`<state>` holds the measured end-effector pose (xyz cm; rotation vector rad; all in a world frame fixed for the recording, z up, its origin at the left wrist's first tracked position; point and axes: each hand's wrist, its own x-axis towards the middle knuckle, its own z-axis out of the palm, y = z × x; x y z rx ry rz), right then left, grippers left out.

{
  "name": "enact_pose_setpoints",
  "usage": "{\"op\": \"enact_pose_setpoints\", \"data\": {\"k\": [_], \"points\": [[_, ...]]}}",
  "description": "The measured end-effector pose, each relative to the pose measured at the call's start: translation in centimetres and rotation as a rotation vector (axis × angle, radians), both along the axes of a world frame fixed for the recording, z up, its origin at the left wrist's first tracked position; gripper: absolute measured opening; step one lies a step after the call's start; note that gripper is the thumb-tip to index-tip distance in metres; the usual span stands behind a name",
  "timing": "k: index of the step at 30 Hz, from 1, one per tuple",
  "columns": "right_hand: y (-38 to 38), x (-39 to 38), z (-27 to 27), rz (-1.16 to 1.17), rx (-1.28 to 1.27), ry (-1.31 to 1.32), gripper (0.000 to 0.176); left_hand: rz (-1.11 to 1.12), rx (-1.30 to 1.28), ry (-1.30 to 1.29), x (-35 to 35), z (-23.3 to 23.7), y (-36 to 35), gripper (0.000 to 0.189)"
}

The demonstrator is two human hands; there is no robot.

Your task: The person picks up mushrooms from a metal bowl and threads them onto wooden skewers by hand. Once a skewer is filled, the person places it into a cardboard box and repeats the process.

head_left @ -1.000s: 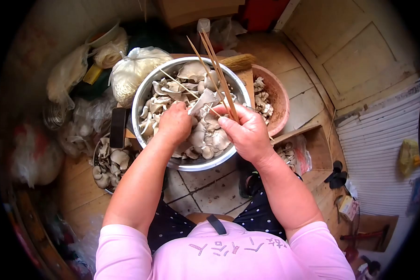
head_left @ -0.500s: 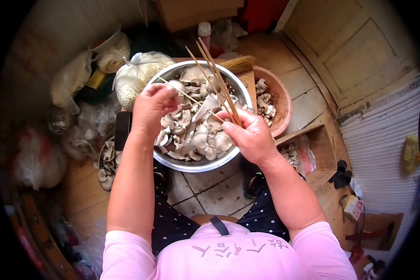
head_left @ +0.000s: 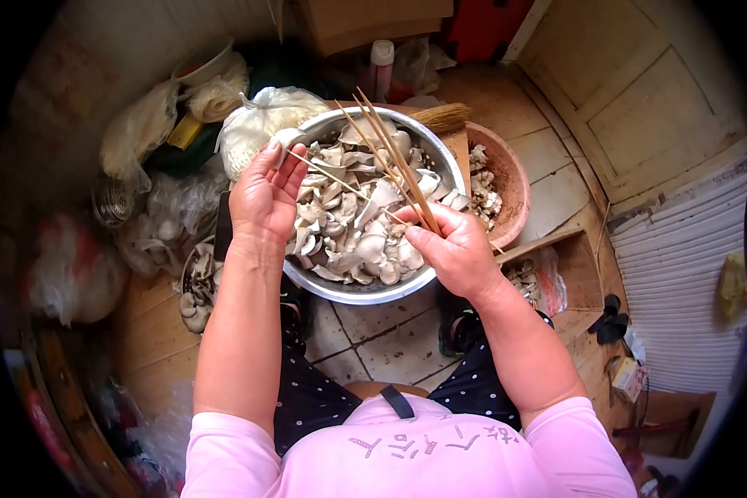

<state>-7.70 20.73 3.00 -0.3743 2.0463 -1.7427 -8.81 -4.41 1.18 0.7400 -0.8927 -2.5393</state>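
Between the fingertips of my left hand (head_left: 266, 195) is a pale oyster mushroom piece (head_left: 287, 139), held above the left rim of a metal bowl (head_left: 365, 296). My right hand (head_left: 455, 249) grips several bamboo skewers (head_left: 398, 163) that fan upward over the bowl. One thin skewer (head_left: 340, 182) from that hand slants across to the left, its tip close by the mushroom piece. Torn grey oyster mushrooms (head_left: 365, 236) fill the bowl, which sits in front of my knees.
A pink basin (head_left: 519, 187) with mushroom scraps stands right of the bowl, behind a wooden box (head_left: 577, 266). Bagged pale food (head_left: 270, 124) lies at the back left. A straw brush (head_left: 444, 117) and spray can (head_left: 381, 70) are behind. More mushrooms (head_left: 197, 290) sit at left.
My left hand has turned palm up and opened somewhat, now showing a mushroom piece at its fingertips. The right hand still grips the skewers. The whole view has shifted slightly.
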Motion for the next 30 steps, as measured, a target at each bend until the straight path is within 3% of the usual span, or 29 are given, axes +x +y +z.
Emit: {"op": "enact_pose_setpoints", "data": {"k": [11,16,19,22,30], "points": [[0.1,0.1,0.1,-0.009,0.016,0.016,0.023,-0.038,-0.143,-0.019,-0.1,-0.4,0.5,0.019],[0.3,0.5,-0.9,0.002,0.128,0.234,0.023,-0.066,-0.110,-0.056,0.2,-0.7,2.0,0.019],[0.3,0.5,-0.9,-0.011,0.106,0.244,0.023,-0.101,-0.116,-0.074,0.6,-0.5,3.3,0.020],[0.2,0.1,-2.1,-0.021,0.069,0.245,0.022,-0.283,-0.173,-0.123,1.4,-0.5,5.9,0.025],[0.1,-0.1,-2.0,-0.054,0.087,0.163,0.023,-0.262,-0.132,-0.113,2.0,-0.6,8.0,0.030]]}}
